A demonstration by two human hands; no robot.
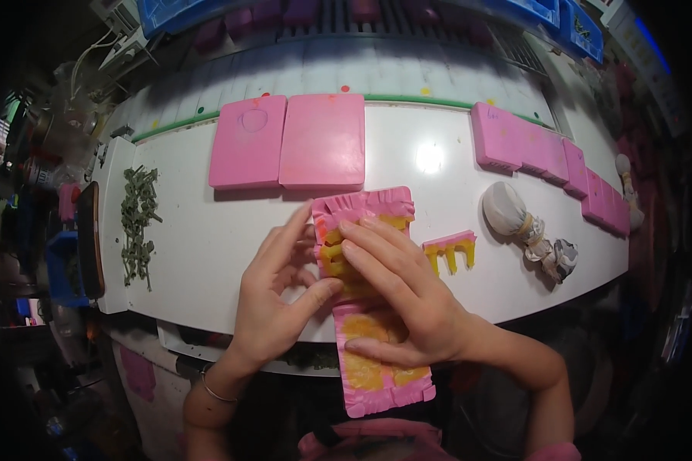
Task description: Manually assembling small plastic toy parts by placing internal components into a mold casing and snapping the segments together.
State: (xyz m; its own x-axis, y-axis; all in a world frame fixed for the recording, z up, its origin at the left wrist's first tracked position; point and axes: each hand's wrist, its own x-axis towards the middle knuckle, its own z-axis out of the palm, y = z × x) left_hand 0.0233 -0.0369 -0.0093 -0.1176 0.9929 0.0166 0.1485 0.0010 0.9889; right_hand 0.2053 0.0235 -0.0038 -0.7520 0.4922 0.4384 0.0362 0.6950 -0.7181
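A long pink and yellow two-panel mould (388, 402), with ruffled pink edges and yellow patches, lies partly on the white table and juts past its front edge toward me. My left hand (281, 288) curls round the left side of its far panel, the fingers at the upper left edge and the thumb against the side. Spread over the mould is my right hand (400, 288), its fingers stretched flat on the far panel and its thumb apart on the near panel. Both hands hide much of the middle. Just right of them is a comb-shaped pink and yellow piece (450, 244).
Two pink slabs (323, 142) lie side by side behind my hands. At the left is a pile of small green stem-like pieces (138, 223). A tied white cloth bag (505, 211) rests at the right, in front of a row of pink blocks (542, 150).
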